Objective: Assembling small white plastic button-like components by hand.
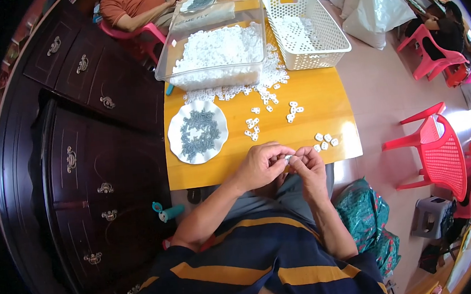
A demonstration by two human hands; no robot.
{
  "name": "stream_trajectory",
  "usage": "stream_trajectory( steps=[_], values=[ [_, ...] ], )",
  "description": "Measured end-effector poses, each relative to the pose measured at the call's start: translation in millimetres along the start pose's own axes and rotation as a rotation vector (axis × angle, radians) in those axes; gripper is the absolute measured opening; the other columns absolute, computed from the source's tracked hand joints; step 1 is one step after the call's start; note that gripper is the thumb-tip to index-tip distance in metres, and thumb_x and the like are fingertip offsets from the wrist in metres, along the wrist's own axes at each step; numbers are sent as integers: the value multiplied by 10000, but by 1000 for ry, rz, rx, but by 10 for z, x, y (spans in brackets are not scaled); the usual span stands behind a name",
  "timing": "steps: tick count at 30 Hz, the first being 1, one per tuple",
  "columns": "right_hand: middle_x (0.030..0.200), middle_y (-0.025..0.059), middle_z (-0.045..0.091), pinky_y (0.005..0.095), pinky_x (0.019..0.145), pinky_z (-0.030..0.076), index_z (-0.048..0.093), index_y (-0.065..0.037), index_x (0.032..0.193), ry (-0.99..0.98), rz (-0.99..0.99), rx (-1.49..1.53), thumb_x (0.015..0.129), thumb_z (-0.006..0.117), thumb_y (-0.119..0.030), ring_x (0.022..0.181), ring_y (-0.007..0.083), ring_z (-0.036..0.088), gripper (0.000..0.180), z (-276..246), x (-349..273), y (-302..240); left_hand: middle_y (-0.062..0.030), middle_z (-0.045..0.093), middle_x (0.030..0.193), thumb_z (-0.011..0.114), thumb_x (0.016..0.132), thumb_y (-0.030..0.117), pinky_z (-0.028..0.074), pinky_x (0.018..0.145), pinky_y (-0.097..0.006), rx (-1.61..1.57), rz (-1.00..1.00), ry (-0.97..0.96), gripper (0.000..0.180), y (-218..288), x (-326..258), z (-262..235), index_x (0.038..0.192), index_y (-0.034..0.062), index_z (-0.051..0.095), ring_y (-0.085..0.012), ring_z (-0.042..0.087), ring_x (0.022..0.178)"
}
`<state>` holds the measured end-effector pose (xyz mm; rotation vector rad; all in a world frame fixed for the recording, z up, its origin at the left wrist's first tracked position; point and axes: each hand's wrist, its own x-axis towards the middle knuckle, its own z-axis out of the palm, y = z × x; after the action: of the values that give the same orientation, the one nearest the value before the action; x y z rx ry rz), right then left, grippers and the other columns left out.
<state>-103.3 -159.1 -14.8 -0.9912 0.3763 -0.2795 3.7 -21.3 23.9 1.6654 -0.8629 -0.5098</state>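
Observation:
Over the table's near edge, my left hand (pixel 262 165) and my right hand (pixel 310 170) meet, fingertips pinched together on a small white plastic piece (pixel 287 157). Fingers cover most of it. To the left sits a scalloped white plate (pixel 222 140) with a heap of small dark grey pins or screws (pixel 197 133); their exact kind is too small to tell. Loose white pieces with two dark holes (pixel 252 128) lie beyond my hands. Another small group of white pieces (pixel 326 140) lies just right of my right hand.
A clear bin (pixel 214 78) full of white pieces stands at the table's far side, beside a cream perforated basket (pixel 317 60). Dark drawers (pixel 79 174) line the left. Red chairs (pixel 438 152) and a green bag (pixel 363 217) are on the right. Another person (pixel 133 9) sits far left.

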Motion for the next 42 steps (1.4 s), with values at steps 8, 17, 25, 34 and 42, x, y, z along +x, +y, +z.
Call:
stream_trajectory(
  steps=[8,17,25,34,42],
  values=[
    [837,-22,620,183,602,431,564,-57,1011,97,17,104,951,658,-16,693,40,554,119,80,22,15,-75,656,875,745,818,103,527,648,-305,401,141,104,415,190,12,80,1220,44,659,-176,634,710],
    [814,-26,600,186,594,424,571,-60,1001,101,79,151,978,636,-78,684,35,532,71,45,38,30,-101,695,964,786,803,177,564,723,-377,529,192,107,296,19,-2,111,1055,42,709,-299,695,855],
    [804,-28,596,187,577,427,575,-70,1010,57,124,129,985,647,-115,661,40,534,89,17,67,5,-96,677,939,762,815,212,555,700,-394,523,214,94,297,23,-7,86,1054,47,700,-297,683,836],
    [815,-23,617,192,580,451,584,-59,988,124,36,143,958,646,-29,670,48,560,76,48,19,50,-109,686,904,761,820,173,557,681,-379,521,288,108,258,10,-14,112,1023,24,703,-299,687,797],
    [812,-8,632,206,591,468,592,-49,967,115,-2,128,950,649,-8,668,62,574,72,66,-11,35,-133,706,904,773,815,141,565,683,-373,515,350,117,265,-24,-35,95,1031,1,712,-304,700,795]
  ],
)
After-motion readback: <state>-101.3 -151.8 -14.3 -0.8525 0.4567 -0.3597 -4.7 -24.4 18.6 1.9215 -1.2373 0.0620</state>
